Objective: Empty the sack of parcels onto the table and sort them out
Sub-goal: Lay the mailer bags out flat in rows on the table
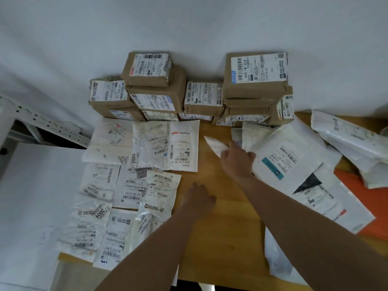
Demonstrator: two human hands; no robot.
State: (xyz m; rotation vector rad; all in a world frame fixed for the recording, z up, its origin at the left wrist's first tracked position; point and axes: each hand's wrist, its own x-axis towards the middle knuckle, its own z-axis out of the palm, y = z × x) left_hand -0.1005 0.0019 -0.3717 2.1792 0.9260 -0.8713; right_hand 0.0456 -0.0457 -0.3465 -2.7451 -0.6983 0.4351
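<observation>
Readable writing sits mostly on the shipping labels. At ten o'clock on the desk [212,244], a flat white mailer [147,148] shows "2005" along its edge; below it another label reads "507-PB02 T70" [162,186], and a crinkled bag [93,215] at eight o'clock carries "3004". Near it a slip shows "2610" [141,174]. At twelve o'clock, cardboard boxes [155,89] stand stacked against the white wall [189,24]; the tall stack at one o'clock [255,80] bears a label with "M1 A218", and a box edge beside it reads "507 PB07" [286,111]. Most other print is too blurred to read.

The right hand [237,159] reaches forward toward one o'clock, knuckles up, its grip closed on the corner of a small white packet [215,144] lifted off the wood, next to a large white bag [283,152] with a teal strip. The left hand [199,199] lies palm down near the centre, fingers relaxed and spread on the bare wood, gripping nothing, just beside the sorted mailers. More white bags [352,139] lie heaped at three o'clock over an orange sheet [354,185].
</observation>
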